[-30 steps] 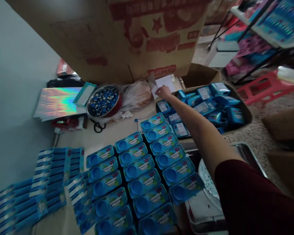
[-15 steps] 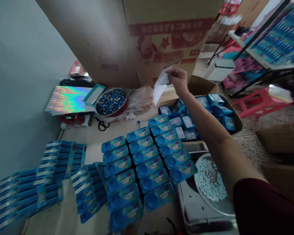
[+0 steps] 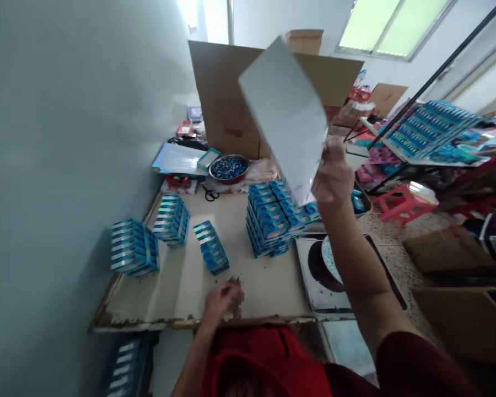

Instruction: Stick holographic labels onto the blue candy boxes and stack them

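My right hand (image 3: 334,175) is raised and closed on the edge of a white sheet of paper (image 3: 287,113), which slants up to the left in front of the cardboard. Below the sheet stands a stack of blue printed packs (image 3: 268,212), its right part hidden behind the sheet and hand. Low over the front edge of the table is my left hand (image 3: 222,300), its fingers bent but blurred. A smaller row of blue packs (image 3: 211,248) lies just beyond it. Two more groups, one of blue packs (image 3: 171,219) and one of similar packs (image 3: 134,247), stand to the left.
A bowl of small blue pieces (image 3: 228,169), black scissors (image 3: 210,193) and shiny sheets (image 3: 181,158) lie at the back of the table (image 3: 256,286). Cardboard (image 3: 227,105) rises behind. My forearm partly covers a round pan (image 3: 329,259) on the right. A red stool (image 3: 403,203) stands beyond.
The paper has come up and nearer in my right hand, its broad face now showing. My left hand has come into view. The camera has tilted up and back, so the packs look smaller.
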### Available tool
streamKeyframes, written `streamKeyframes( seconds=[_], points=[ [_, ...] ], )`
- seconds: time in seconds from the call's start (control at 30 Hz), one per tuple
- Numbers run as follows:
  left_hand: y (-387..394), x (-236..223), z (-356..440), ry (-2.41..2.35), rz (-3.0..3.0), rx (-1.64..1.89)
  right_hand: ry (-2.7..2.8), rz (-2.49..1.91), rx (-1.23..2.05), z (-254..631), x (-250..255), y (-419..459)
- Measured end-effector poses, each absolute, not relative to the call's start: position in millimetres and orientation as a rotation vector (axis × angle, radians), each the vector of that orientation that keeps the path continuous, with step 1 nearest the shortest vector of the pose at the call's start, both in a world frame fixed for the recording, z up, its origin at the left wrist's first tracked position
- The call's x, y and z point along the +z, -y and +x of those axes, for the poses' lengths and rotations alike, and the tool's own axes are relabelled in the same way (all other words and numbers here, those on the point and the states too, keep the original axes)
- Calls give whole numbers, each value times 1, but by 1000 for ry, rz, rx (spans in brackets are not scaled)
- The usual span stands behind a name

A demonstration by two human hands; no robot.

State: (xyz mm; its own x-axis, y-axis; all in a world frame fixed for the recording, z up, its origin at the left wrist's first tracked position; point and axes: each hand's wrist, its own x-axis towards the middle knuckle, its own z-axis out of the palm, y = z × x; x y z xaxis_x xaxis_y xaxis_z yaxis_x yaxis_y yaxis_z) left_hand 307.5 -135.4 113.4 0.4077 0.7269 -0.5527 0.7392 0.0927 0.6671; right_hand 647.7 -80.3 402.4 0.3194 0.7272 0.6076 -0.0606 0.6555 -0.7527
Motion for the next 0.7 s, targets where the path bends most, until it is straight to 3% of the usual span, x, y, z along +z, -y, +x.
streamKeyframes(
  seconds=[0.07,0.13,0.23,0.4,0.53,0.63,0.7],
  points=[
    [132,162,277,-1484,1411,490,1165,-674,715,596,383,102],
    [130,209,259,-1319,1228,914,1226,-640,879,543,365,121],
    [129,250,241,-990,985,876,1377,-671,1072,468,336,143],
    [150,219,196,-1076,750,632,1572,-963,1208,382,240,179],
    [165,179,166,-1197,665,456,1542,-1154,1353,375,170,218],
    [158,165,155,-1167,684,360,1725,-1248,1505,406,169,226],
    [147,162,153,-1130,759,282,1892,-1371,1396,428,187,210]
  ],
)
